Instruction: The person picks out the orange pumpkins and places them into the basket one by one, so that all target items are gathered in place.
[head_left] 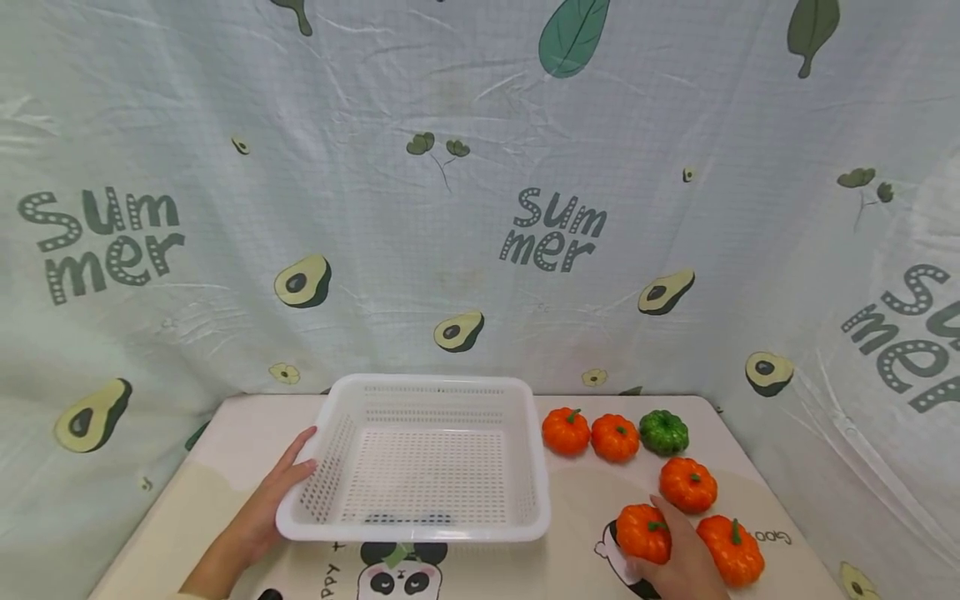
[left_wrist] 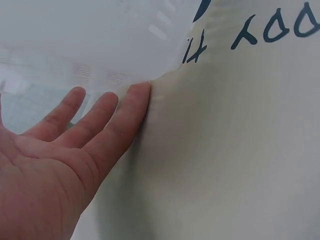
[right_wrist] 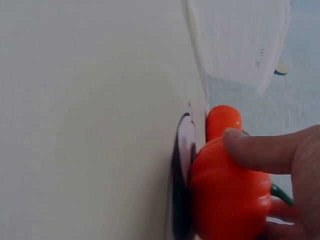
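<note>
A white perforated basket (head_left: 412, 533) stands on the table, with nothing inside it. My left hand (head_left: 266, 504) is at its left side, fingers extended and fingertips right at the basket wall (left_wrist: 100, 30). At the front right, my right hand (head_left: 686, 554) grips an orange toy pumpkin (head_left: 642, 533) with a green stem, thumb on one side and fingers on the other. In the right wrist view that pumpkin (right_wrist: 230, 192) sits close over the printed tabletop. Beside the right hand lie two more orange pumpkins, one behind (head_left: 687, 485) and one to the right (head_left: 731, 550).
Behind, right of the basket, are two orange pumpkins (head_left: 566, 431) (head_left: 616, 438) and a green one (head_left: 663, 432). A printed cloth (head_left: 480, 250) hangs at the table's back and sides. The pale tabletop (head_left: 577, 517) carries a panda print (head_left: 401, 579).
</note>
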